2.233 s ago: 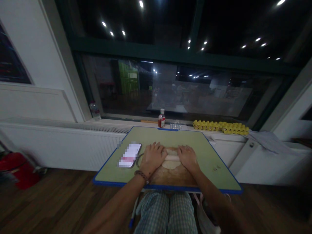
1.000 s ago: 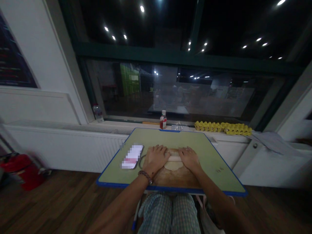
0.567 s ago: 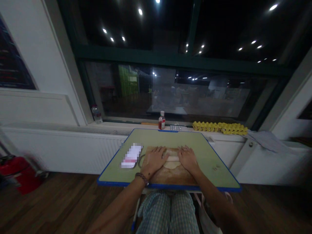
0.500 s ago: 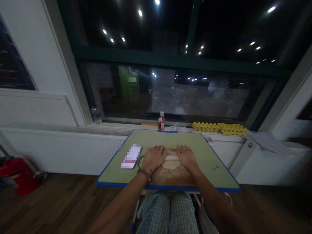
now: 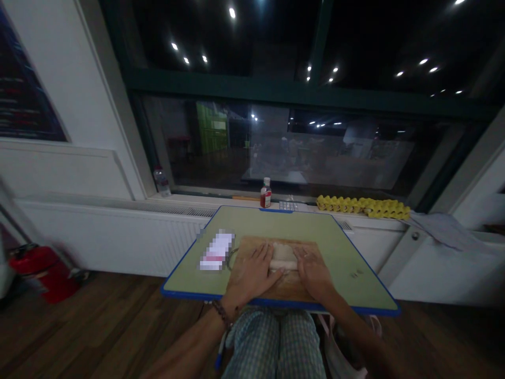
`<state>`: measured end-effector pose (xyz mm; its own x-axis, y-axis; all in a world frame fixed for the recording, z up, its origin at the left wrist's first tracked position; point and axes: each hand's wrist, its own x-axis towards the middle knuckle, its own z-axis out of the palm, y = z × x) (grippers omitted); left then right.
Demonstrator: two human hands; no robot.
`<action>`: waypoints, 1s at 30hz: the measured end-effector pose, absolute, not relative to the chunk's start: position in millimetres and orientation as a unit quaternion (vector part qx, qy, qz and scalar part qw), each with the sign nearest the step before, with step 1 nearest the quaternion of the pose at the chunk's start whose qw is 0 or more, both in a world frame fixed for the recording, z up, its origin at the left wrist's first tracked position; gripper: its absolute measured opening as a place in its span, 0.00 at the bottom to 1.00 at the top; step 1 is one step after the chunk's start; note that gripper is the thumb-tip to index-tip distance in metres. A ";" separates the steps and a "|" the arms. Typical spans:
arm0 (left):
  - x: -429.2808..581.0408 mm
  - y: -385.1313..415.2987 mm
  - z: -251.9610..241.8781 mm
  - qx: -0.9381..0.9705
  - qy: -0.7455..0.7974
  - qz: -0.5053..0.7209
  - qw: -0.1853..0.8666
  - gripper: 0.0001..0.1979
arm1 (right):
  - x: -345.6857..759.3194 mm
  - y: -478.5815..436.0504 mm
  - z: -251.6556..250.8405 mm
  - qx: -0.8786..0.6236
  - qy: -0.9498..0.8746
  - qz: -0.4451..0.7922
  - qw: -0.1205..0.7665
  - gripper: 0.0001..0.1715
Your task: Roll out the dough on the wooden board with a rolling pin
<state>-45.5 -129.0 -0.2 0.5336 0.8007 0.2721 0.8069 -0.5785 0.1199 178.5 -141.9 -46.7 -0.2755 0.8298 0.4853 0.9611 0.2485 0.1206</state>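
A pale piece of dough (image 5: pixel 282 253) lies on a wooden board (image 5: pixel 290 287) in the middle of a green table with a blue rim (image 5: pixel 272 223). A pale rolling pin (image 5: pixel 282 267) lies across the near edge of the dough. My left hand (image 5: pixel 252 273) rests flat on the pin's left end, fingers stretched out. My right hand (image 5: pixel 314 271) lies flat on its right end, fingers likewise stretched. Both palms press down on the pin; neither wraps around it.
A phone (image 5: pixel 216 251) lies on the table left of the board. On the sill behind stand a small red-labelled bottle (image 5: pixel 265 193), a yellow egg tray (image 5: pixel 363 206) and a clear bottle (image 5: pixel 160 180). A red object (image 5: pixel 45 266) sits on the wooden floor at left.
Both hands and the rolling pin have come back toward me, from the dough's far part to its near edge. The dough now shows beyond the hands.
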 end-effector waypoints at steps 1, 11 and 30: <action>-45.8 -130.3 -0.1 -0.876 -0.458 -0.150 0.006 0.39 | 179.5 -142.1 -48.0 -0.579 -0.772 -0.202 0.168 0.28; -25.8 -67.7 4.1 -0.849 -0.515 -0.121 -0.015 0.32 | 161.4 -95.6 -3.2 -0.677 -0.727 -0.112 0.039 0.29; -34.2 -99.8 -5.6 -0.876 -0.460 -0.146 0.003 0.29 | 164.7 -127.8 -21.4 -0.632 -0.754 -0.125 0.128 0.29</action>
